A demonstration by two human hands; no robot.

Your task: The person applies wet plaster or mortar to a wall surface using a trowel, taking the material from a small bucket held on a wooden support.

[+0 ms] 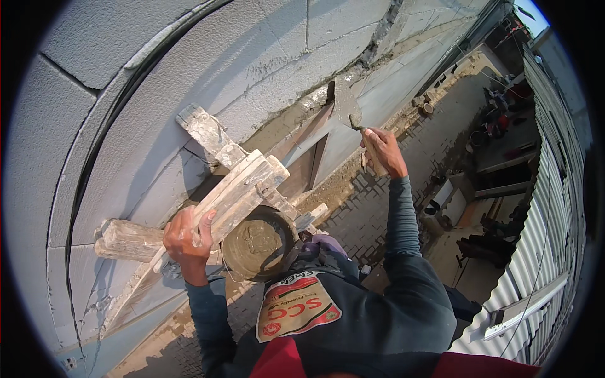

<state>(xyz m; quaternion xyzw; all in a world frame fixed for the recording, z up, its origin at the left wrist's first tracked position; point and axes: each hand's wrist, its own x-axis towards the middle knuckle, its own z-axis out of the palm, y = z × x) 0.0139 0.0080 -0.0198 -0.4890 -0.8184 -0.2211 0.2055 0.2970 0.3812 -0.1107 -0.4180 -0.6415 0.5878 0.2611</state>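
My right hand (pixel 386 152) is closed around the wooden handle of a trowel (pixel 345 104). Grey mortar coats its blade, which is up at the mortar strip (pixel 283 126) along the block wall (pixel 252 57); I cannot tell whether the two touch. On the left, my left hand (pixel 189 240) grips the worn wooden planks (pixel 242 189) of a scaffold, thumb over the upper side. Just right of that hand, beside the planks, is a round bucket (pixel 295 238) with wet mortar (pixel 257 238) inside.
Rough timber ends (pixel 208 129) stick out against the wall. A black cable (pixel 120 101) runs down the wall at left. Far below are brick paving (pixel 409 151) and loose clutter (pixel 498 123). Corrugated metal sheeting (pixel 548 252) borders the right side.
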